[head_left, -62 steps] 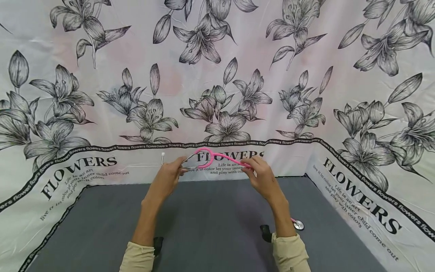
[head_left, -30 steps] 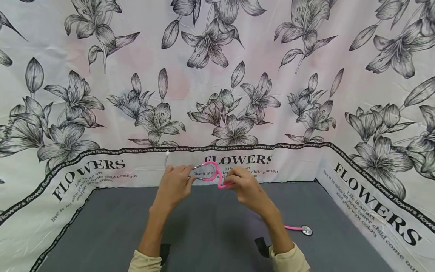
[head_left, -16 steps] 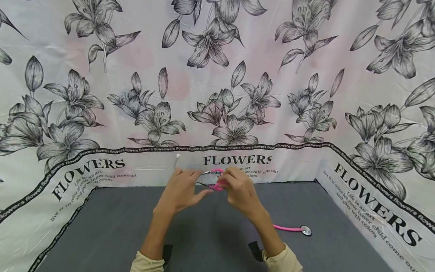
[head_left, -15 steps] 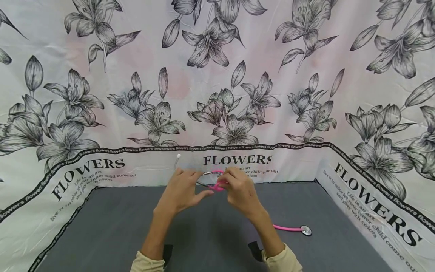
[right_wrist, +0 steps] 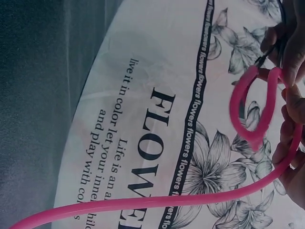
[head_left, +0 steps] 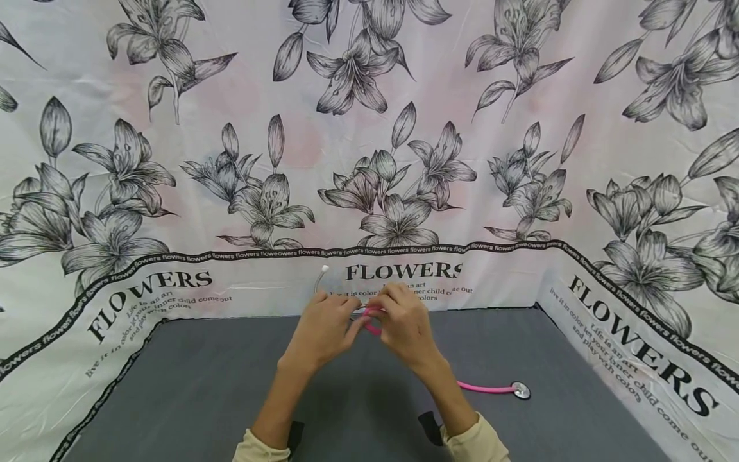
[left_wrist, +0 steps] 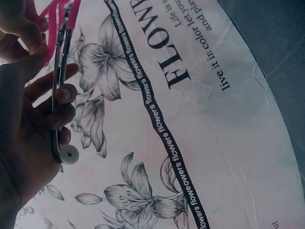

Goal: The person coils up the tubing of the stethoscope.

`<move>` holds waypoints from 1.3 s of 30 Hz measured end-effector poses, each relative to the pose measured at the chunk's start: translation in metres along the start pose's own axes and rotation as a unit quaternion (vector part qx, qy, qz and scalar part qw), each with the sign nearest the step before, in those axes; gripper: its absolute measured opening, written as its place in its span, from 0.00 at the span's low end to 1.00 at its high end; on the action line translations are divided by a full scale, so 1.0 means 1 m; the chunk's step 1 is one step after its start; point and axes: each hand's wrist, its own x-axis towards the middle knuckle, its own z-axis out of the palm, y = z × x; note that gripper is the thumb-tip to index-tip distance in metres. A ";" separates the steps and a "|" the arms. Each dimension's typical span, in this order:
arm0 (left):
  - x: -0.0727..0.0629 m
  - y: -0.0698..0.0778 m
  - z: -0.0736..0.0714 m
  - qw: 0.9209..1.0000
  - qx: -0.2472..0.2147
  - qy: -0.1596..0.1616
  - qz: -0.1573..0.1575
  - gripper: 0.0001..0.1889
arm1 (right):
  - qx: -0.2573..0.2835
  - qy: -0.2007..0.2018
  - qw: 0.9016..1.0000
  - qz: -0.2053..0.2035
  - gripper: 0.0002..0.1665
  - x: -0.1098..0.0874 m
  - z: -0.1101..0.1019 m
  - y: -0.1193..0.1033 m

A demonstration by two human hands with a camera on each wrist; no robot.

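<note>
Both hands hold a pink stethoscope close together above the back of the table. My left hand (head_left: 323, 330) grips its metal ear tubes (left_wrist: 58, 83), fingers curled round them, and a white ear tip (left_wrist: 70, 154) sticks out by the palm. My right hand (head_left: 407, 327) pinches the pink tubing (right_wrist: 143, 204) right by the left fingertips. The forked part of the tubing (right_wrist: 234, 109) is bent back in a loop between the hands. From behind the right forearm the tubing runs down to the round chest piece (head_left: 521, 390), which lies on the table.
The grey table (head_left: 219, 385) reaches back to a white flower-print cloth (head_left: 288, 276) hanging behind and along both sides. Beige sleeves (head_left: 476, 443) and black straps (head_left: 430, 427) show at the wrists.
The hands have come together, the left moving right and the right moving left. The pink tubing, stretched out straight before, is now folded back toward the ear tubes.
</note>
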 end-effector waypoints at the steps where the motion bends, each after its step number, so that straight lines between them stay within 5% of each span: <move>1: 0.001 0.001 0.001 1.000 0.002 0.008 0.003 0.13 | 0.000 0.000 1.000 0.000 0.05 0.000 0.000 0.000; 7: 0.003 0.003 0.003 0.999 0.014 0.037 0.016 0.10 | 0.020 0.006 1.000 -0.007 0.06 0.001 0.001 0.002; 15: 0.001 -0.003 -0.001 0.999 -0.038 -0.004 0.000 0.10 | 0.099 -0.038 0.994 0.011 0.19 0.000 -0.012 0.022; 24: 0.004 -0.002 -0.010 0.988 -0.156 -0.017 0.003 0.10 | 0.240 -0.049 0.959 0.140 0.12 -0.004 -0.033 0.043; 36: 0.004 -0.008 -0.019 0.956 -0.290 0.028 -0.038 0.07 | 0.304 -0.139 0.920 0.205 0.11 -0.002 -0.019 0.028; 39: 0.004 -0.009 -0.018 0.948 -0.311 0.044 -0.050 0.06 | 0.340 -0.164 0.900 0.218 0.11 -0.001 -0.016 0.025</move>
